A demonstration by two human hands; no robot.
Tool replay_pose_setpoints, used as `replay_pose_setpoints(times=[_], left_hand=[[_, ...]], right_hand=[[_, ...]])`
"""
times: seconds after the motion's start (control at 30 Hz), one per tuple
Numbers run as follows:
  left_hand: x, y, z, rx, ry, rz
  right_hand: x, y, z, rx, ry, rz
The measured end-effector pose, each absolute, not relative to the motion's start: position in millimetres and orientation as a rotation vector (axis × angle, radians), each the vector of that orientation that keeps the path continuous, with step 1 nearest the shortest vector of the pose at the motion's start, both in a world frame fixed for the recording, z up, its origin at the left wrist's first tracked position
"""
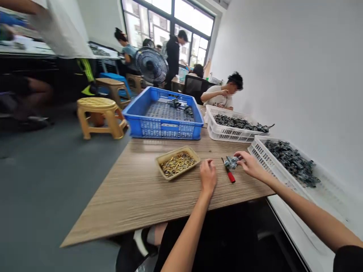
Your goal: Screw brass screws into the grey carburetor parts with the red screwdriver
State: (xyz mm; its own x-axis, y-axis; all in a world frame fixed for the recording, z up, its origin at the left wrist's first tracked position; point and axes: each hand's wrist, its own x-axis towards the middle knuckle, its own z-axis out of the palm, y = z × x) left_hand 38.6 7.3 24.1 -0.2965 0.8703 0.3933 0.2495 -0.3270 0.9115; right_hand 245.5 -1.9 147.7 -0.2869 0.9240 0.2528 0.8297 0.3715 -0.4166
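Note:
My left hand [208,173] rests on the wooden table just right of a cream tray [159,169] of small brass-coloured screws [178,163]. Its fingers are curled and closed; whatever they may hold is hidden. At a small cluster of grey metal parts [231,162], my right hand [250,165] has its thumb and fingertips closed on one at the right side. Between my hands lies a screwdriver [231,176] with a red handle, its shaft pointing away from me and beside the metal parts.
A blue crate [167,130] with a few dark parts stands at the table's back. White baskets hold many grey parts, one at the back right [227,134] and one by my right arm [262,153]. Beyond are a fan [152,66], a yellow stool [98,107] and several people.

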Motion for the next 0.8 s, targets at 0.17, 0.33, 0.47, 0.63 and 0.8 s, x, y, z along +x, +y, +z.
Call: replay_pose_setpoints(times=[0.17,0.33,0.47,0.63,0.8], left_hand=[[42,-2,24,1.631,1.446,1.861],[47,-6,22,1.866,1.42,1.872],[48,-7,25,1.885,1.419,1.886],[27,-12,45,2.008,1.342,1.887],[-49,5,86,2.231,1.436,1.609]], right_hand=[[206,6,92,-1.435,-2.112,0.563],[200,21,72,-1.359,-1.993,0.726],[201,26,62,-1.319,-1.918,0.819],[196,25,54,-1.261,-1.901,0.877],[202,9,60,-1.367,-1.927,0.725]])
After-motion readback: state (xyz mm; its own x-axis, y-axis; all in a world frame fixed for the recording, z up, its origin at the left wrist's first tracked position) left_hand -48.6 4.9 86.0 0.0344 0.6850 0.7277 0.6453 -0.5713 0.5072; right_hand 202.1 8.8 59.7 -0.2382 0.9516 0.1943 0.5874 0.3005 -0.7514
